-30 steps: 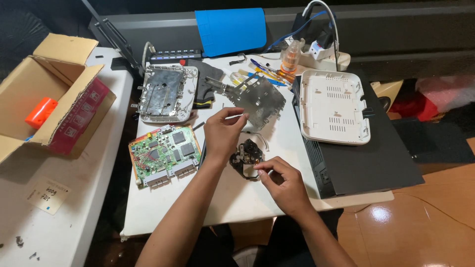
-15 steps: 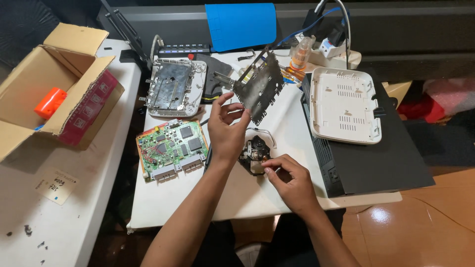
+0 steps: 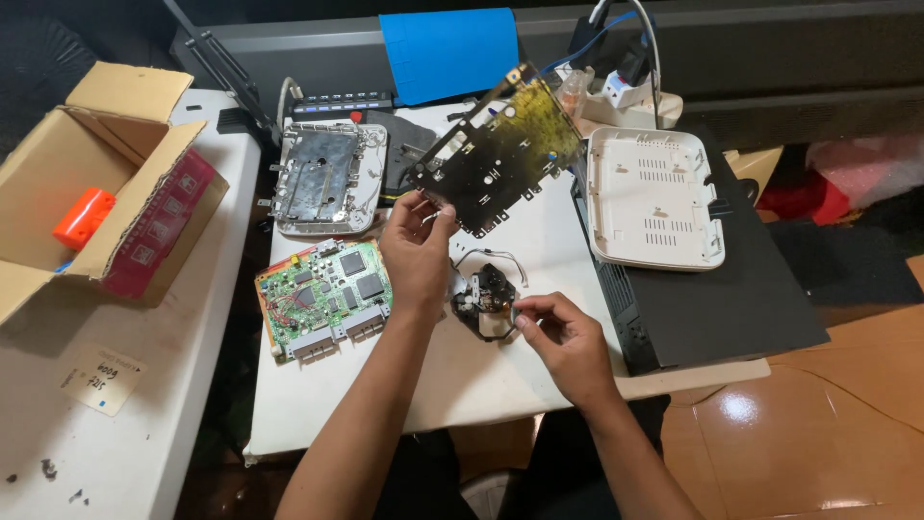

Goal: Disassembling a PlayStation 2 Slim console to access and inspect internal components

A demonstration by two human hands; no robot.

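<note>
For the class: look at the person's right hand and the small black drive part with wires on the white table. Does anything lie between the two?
Nothing visible does. The right hand already has its fingertips at the edge of the small black part on the white table. The left hand holds the dark metal plate tilted up, farther back and clear of them.

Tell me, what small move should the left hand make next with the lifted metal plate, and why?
Probably set the dark metal plate down on a bare part of the white table. The left hand holds it tilted in the air by one corner, while the right hand touches the small black part.
</note>
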